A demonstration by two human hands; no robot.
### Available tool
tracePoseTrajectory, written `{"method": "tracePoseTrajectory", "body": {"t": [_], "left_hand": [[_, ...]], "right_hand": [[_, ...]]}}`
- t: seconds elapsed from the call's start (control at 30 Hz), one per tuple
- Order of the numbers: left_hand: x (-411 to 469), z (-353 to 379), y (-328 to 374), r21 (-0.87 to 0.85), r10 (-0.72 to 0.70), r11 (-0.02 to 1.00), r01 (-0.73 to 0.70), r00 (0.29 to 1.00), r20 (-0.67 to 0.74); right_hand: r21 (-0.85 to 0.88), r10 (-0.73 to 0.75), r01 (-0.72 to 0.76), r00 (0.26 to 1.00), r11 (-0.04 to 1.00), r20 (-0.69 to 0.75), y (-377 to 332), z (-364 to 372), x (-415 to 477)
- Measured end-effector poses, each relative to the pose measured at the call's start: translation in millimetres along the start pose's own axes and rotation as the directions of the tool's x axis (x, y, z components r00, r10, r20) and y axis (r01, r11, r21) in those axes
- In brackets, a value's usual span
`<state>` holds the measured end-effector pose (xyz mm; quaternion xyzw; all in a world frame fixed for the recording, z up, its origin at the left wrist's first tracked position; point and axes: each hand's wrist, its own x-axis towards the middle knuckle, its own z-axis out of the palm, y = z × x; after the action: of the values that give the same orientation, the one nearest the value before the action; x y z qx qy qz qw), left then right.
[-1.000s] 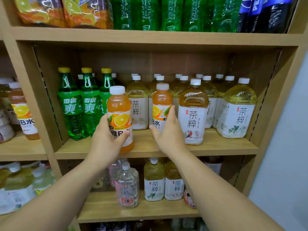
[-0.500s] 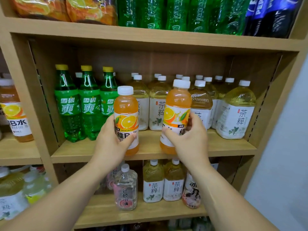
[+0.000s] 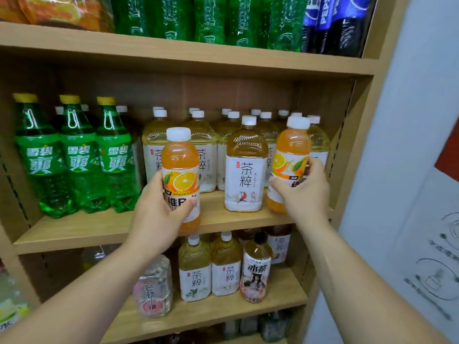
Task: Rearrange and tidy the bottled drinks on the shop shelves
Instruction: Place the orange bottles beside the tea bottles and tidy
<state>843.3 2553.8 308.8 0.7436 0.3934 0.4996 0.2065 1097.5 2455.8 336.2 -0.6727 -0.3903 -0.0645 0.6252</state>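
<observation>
1. A wooden shelving unit [image 3: 173, 58] fills the view; a white wall [image 3: 409, 120] is seen to its right.
2. The middle shelf [image 3: 87, 232] is stocked with three groups. Green soda bottles [image 3: 79, 157] with yellow caps are lined up at the left. Rows of pale tea bottles [image 3: 206, 155] with white caps are packed from the centre to the right.
3. The upper shelf is loaded with tall green bottles [image 3: 211, 18], with dark cola bottles [image 3: 335, 23] at their right.
4. On the lower shelf [image 3: 198, 316], two small tea bottles [image 3: 195, 274] are placed side by side, between a clear pink-labelled bottle [image 3: 154, 289] and a dark-capped bottle [image 3: 255, 271].
5. One amber tea bottle [image 3: 244, 170] is positioned upright in front of the pale rows, between the two held bottles.
6. The left orange drink bottle [image 3: 180, 170] is held upright at the front edge of the middle shelf. Whether its base is set down cannot be determined.
7. The right orange drink bottle [image 3: 291, 150] is held just beside the amber bottle, tilted slightly to the left, near the right side panel.
8. The left hand [image 3: 156, 214] is wrapped around the lower half of the left bottle.
9. The right hand [image 3: 303, 192] is clamped on the label of the right bottle. The hands are kept well apart.
</observation>
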Motion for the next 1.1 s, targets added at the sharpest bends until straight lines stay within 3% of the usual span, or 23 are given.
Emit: {"method": "tracePoseTrajectory", "body": {"t": [0.47,1.1], "left_hand": [[-13,-45,-7,0.094,-0.047,0.994,0.060,0.990,-0.135],[-17,-65,-15,0.085,-0.043,0.995,0.053,0.991,-0.125]], "right_hand": [[0.008,0.004,-0.008,0.938,1.000,0.348,3,64,17],[0.068,-0.057,0.032,0.911,0.997,0.407,-23,125,-12]]}}
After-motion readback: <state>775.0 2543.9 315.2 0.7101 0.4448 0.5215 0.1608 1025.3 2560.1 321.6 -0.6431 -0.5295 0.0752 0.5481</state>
